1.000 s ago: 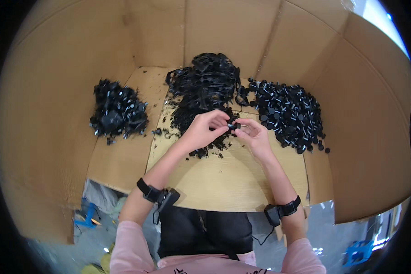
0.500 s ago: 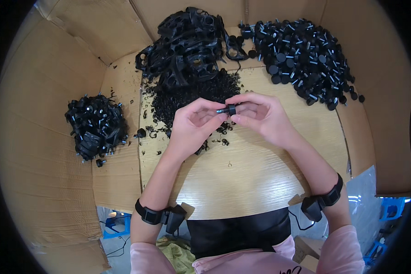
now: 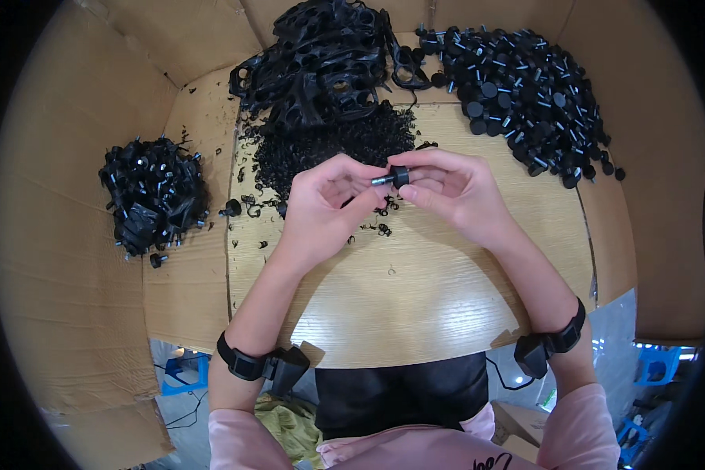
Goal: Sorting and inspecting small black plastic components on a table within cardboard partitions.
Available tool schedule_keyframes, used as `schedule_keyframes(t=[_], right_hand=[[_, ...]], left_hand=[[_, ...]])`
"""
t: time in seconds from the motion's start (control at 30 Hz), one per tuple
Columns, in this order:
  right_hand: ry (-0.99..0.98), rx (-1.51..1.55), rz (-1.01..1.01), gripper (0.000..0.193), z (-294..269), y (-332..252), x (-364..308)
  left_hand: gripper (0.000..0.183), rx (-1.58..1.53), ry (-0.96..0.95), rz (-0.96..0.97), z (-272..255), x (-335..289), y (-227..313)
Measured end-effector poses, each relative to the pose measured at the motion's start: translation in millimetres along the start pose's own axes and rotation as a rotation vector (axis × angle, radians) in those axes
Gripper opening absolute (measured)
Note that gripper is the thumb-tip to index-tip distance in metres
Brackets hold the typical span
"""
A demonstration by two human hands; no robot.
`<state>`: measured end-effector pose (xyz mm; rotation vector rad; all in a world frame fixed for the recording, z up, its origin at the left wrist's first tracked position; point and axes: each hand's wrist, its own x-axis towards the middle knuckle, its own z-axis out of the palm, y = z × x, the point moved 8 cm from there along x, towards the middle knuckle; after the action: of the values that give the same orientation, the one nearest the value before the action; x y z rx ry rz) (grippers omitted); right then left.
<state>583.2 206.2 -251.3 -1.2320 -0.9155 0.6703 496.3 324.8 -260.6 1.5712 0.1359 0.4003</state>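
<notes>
My right hand (image 3: 456, 190) pinches a small black round knob with a metal threaded stud (image 3: 393, 178) between thumb and fingers, above the wooden board (image 3: 415, 274). The stud points left toward my left hand (image 3: 327, 205), whose fingertips touch the stud's end; whether they hold a small part is hidden. Both hands are together just in front of a mound of tiny black rings (image 3: 333, 149).
A pile of black plastic frames (image 3: 321, 59) lies at the back centre. A heap of black knobs with studs (image 3: 521, 90) sits at the back right, another heap of black parts (image 3: 153, 196) at the left. Cardboard walls (image 3: 63, 258) surround the board.
The view has tilted down and closer, so the piles have shifted upward in the picture. My hands stay together on the small knob, now lower and nearer to me.
</notes>
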Motion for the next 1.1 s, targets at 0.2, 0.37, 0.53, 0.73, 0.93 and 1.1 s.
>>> schedule_keyframes(t=[0.2,0.37,0.53,0.73,0.93,1.1], right_hand=[[-0.049,0.027,0.058,0.033,2.9,3.9,-0.7],[-0.007,0.027,-0.003,0.032,-1.9,-0.5,0.2],[-0.027,-0.014,-0.07,0.031,1.0,-2.8,0.3],[-0.037,-0.044,-0.071,0.032,1.4,-3.1,0.4],[-0.064,-0.087,-0.107,0.031,4.4,-5.1,-0.4],[-0.082,-0.158,-0.134,0.032,6.3,-4.3,-1.6]], left_hand=[[0.018,-0.053,-0.056,0.039,0.5,1.3,1.8],[0.023,0.002,-0.046,0.072,0.0,0.2,6.9],[0.024,0.078,-0.045,0.13,0.4,-2.1,10.8],[0.022,0.135,-0.021,0.14,-1.5,-2.3,10.4],[0.013,0.097,0.047,0.119,-5.4,-2.8,7.1],[0.016,0.059,0.068,-0.003,-8.4,-0.5,1.7]])
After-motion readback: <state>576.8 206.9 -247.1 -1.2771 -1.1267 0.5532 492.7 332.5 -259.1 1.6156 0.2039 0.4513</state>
